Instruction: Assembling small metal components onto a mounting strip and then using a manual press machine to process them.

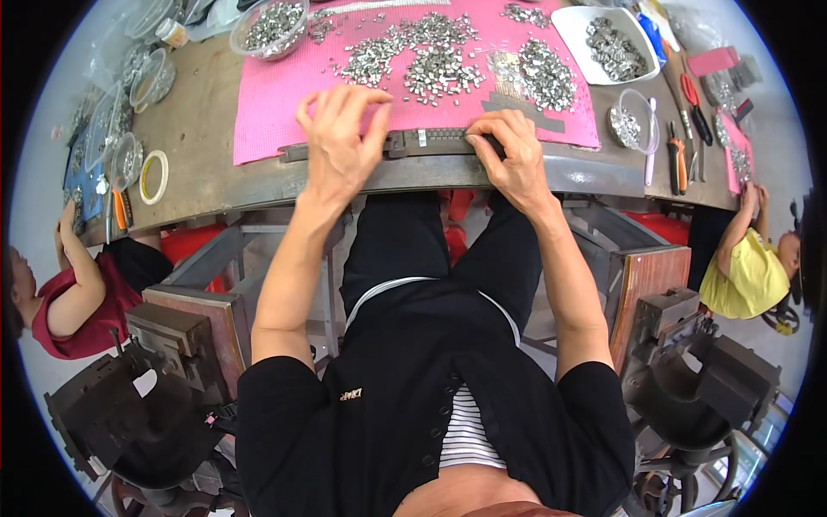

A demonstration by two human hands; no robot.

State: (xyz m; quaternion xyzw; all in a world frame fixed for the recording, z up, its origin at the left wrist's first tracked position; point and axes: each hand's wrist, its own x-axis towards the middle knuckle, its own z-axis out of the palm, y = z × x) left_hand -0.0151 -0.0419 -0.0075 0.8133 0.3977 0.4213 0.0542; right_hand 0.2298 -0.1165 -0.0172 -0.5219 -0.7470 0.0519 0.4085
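Observation:
A dark slotted metal bar [446,138] lies along the near edge of the pink mat [284,103], with one small bright piece [422,138] near its middle. My left hand [340,142] hovers over the bar's left part, fingers bent and apart, thumb spread, nothing visible in it. At the bar's right end, my right hand [512,151] has its fingers curled and closed around that end; the fingertips are partly hidden. Just beyond the bar, small shiny metal pieces [439,73] lie in loose piles on the mat. A grey flat strip [530,116] rests beyond my right hand.
Round tub [271,30] and white tray [607,47] hold more metal pieces. A clear cup [633,121], orange-handled pliers [678,164] and red-handled pliers [693,95] lie right. Left, a tape roll [154,177]. Co-workers sit at both sides; heavy machines [164,370] stand behind.

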